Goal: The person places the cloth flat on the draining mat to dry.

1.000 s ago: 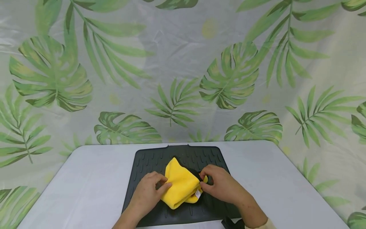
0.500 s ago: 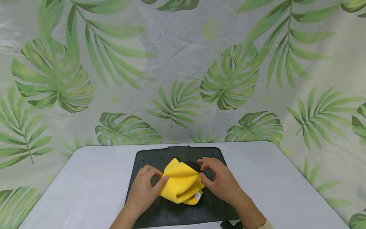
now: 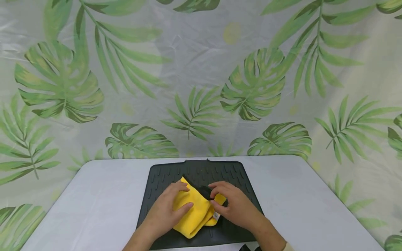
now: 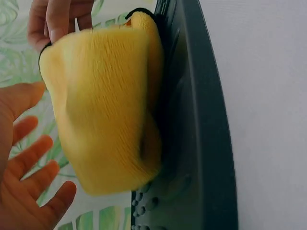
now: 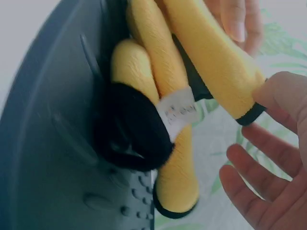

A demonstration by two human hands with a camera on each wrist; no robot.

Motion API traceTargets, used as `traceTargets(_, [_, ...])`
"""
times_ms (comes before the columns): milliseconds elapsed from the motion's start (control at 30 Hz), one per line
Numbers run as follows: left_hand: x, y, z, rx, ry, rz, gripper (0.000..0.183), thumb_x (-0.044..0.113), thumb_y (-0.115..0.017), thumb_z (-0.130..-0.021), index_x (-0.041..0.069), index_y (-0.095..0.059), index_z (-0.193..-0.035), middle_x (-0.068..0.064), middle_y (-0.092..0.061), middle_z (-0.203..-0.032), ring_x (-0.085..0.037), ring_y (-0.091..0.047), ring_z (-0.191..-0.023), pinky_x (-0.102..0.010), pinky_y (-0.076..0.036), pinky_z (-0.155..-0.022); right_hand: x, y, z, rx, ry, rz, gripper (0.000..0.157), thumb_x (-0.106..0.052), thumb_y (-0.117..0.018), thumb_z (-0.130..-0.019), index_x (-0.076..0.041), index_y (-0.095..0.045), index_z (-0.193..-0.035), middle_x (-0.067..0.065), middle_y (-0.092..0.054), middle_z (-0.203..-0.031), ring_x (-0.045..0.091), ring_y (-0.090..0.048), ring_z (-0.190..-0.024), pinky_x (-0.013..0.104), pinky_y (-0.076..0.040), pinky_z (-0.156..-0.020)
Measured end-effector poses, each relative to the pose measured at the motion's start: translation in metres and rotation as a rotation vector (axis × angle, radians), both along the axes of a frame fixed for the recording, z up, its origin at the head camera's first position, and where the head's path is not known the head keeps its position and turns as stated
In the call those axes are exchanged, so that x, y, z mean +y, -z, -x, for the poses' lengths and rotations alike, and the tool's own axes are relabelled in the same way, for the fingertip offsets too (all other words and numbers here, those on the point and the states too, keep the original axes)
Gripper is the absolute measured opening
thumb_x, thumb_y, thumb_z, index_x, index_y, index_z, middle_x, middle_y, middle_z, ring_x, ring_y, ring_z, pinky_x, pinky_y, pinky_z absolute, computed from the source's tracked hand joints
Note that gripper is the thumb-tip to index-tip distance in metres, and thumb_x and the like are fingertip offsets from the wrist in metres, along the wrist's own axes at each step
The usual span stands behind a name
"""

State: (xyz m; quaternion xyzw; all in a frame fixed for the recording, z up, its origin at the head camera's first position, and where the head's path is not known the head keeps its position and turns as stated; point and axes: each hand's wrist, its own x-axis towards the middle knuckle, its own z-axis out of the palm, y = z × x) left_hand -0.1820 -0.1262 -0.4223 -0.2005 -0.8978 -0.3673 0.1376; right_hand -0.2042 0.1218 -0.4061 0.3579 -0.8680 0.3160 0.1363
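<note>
A folded yellow cloth with black edging and a white label lies on a dark ridged mat. Over its left part my left hand hovers with fingers spread; in the left wrist view these fingers stand beside the cloth, holding nothing. My right hand pinches a black-edged corner of the cloth between thumb and forefinger, its other fingers loosely bent. Next to the label, in the right wrist view, a rounded black part shows; whether it belongs to the cloth I cannot tell.
The mat with its raised rim lies on a white table. At the table's front edge sits a small black object, partly cut off. A leaf-printed curtain hangs behind the table.
My left hand has let go of the cloth's left edge and spread its fingers. My right hand has shifted left with the corner, and the cloth's folds have swung lower toward the front.
</note>
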Motion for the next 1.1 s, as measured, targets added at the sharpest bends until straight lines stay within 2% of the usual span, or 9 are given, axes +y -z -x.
traceTargets(133, [0.003, 0.002, -0.003, -0.001, 0.108, 0.114, 0.051, 0.039, -0.061, -0.089, 0.04, -0.042, -0.136, 0.013, -0.019, -0.15, -0.025, -0.012, -0.138, -0.065, -0.024, -0.098, -0.007, 0.003, -0.004, -0.024, -0.064, -0.018, 0.015, -0.022, -0.068, -0.086, -0.029, -0.055, -0.091, -0.008, -0.054, -0.121, 0.01, -0.052, -0.108, 0.033, -0.049, -0.086])
traceTargets(267, [0.004, 0.006, -0.006, -0.001, 0.106, 0.221, 0.044, 0.037, -0.062, -0.088, 0.042, -0.048, -0.129, 0.006, -0.006, -0.153, -0.033, -0.006, -0.137, -0.069, -0.02, -0.096, -0.012, 0.005, -0.007, -0.057, -0.081, -0.06, 0.01, -0.027, -0.065, -0.087, -0.031, -0.058, -0.092, -0.008, -0.051, -0.125, 0.011, -0.046, -0.114, 0.036, -0.048, -0.087])
traceTargets(367, [0.004, 0.006, -0.005, 0.028, 0.077, 0.231, 0.028, 0.035, -0.065, -0.085, 0.038, -0.059, -0.112, 0.004, -0.013, -0.152, -0.033, -0.011, -0.135, -0.066, -0.021, -0.097, -0.014, 0.007, -0.008, -0.087, -0.059, -0.124, 0.013, -0.03, -0.066, -0.086, -0.035, -0.061, -0.096, -0.007, -0.047, -0.131, 0.012, -0.04, -0.12, 0.039, -0.046, -0.09])
traceTargets(467, [0.004, 0.004, -0.004, 0.068, 0.075, 0.205, 0.015, 0.032, -0.068, -0.084, 0.037, -0.06, -0.096, 0.004, -0.026, -0.147, -0.032, -0.016, -0.133, -0.065, -0.024, -0.096, -0.014, 0.01, -0.007, -0.095, -0.056, -0.184, 0.022, -0.026, -0.068, -0.084, -0.036, -0.064, -0.104, -0.004, -0.041, -0.137, 0.018, -0.033, -0.126, 0.044, -0.044, -0.092])
traceTargets(567, [0.004, 0.002, -0.003, 0.131, 0.088, 0.184, 0.013, 0.029, -0.069, -0.082, 0.035, -0.058, -0.086, 0.005, -0.037, -0.14, -0.03, -0.02, -0.133, -0.065, -0.026, -0.095, -0.013, 0.013, -0.005, -0.066, -0.043, -0.241, 0.028, -0.022, -0.067, -0.083, -0.035, -0.065, -0.107, -0.003, -0.038, -0.14, 0.023, -0.029, -0.129, 0.047, -0.042, -0.093])
traceTargets(700, [0.002, -0.002, 0.0, 0.215, 0.098, 0.151, 0.016, 0.025, -0.07, -0.081, 0.031, -0.056, -0.083, 0.011, -0.052, -0.126, -0.025, -0.026, -0.133, -0.064, -0.026, -0.095, -0.01, 0.015, -0.001, -0.031, 0.007, -0.261, 0.022, -0.023, -0.067, -0.083, -0.032, -0.067, -0.103, -0.007, -0.039, -0.139, 0.024, -0.027, -0.131, 0.047, -0.04, -0.095])
traceTargets(833, [-0.004, -0.007, 0.002, 0.252, 0.083, 0.115, 0.015, 0.023, -0.07, -0.082, 0.028, -0.056, -0.086, 0.017, -0.06, -0.102, -0.019, -0.035, -0.129, -0.058, -0.027, -0.097, -0.007, 0.013, 0.003, 0.002, 0.043, -0.171, 0.01, -0.029, -0.068, -0.084, -0.027, -0.066, -0.094, -0.011, -0.044, -0.135, 0.02, -0.028, -0.132, 0.045, -0.037, -0.099])
traceTargets(967, [-0.012, -0.011, 0.004, 0.292, 0.042, 0.083, 0.014, 0.022, -0.072, -0.082, 0.025, -0.059, -0.088, 0.019, -0.057, -0.087, -0.014, -0.046, -0.12, -0.053, -0.028, -0.099, -0.004, 0.009, 0.004, 0.026, 0.037, -0.038, 0.013, -0.036, -0.066, -0.086, -0.026, -0.059, -0.09, -0.011, -0.053, -0.127, 0.017, -0.035, -0.128, 0.044, -0.038, -0.098])
traceTargets(1100, [-0.017, -0.012, 0.005, 0.278, 0.031, 0.044, 0.014, 0.022, -0.072, -0.082, 0.025, -0.059, -0.086, 0.021, -0.057, -0.083, -0.004, -0.057, -0.093, -0.048, -0.032, -0.098, 0.0, 0.008, 0.005, 0.004, 0.057, 0.043, 0.016, -0.043, -0.063, -0.086, -0.029, -0.056, -0.091, -0.014, -0.057, -0.116, 0.011, -0.047, -0.117, 0.039, -0.046, -0.09])
